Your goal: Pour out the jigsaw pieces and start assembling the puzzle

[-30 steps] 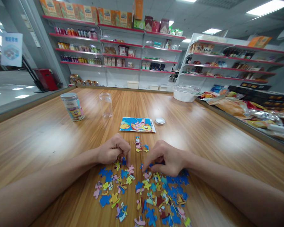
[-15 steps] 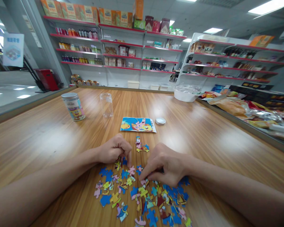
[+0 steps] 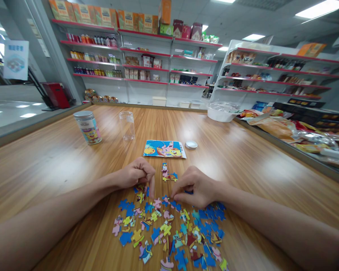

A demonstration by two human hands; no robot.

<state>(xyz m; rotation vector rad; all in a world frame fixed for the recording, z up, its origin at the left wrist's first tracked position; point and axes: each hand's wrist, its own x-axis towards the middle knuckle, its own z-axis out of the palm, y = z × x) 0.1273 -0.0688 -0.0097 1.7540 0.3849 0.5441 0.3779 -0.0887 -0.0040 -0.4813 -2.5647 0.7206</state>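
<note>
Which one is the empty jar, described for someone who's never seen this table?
On the wooden table, look past the picture card to the far left, where two cylinders stand side by side. The empty jar is the right one: clear and lidless, while the labelled tin beside it is printed and capped.

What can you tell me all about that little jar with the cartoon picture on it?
The jar with the cartoon label is a small upright cylinder on the wooden table, far left of the hands. Its wall looks clear, wrapped in a colourful label with a yellow cartoon figure. A silvery, metal-looking lid closes the top. It stands alone: nothing touches it but the table. An empty clear jar stands to its right, apart from it.
</note>
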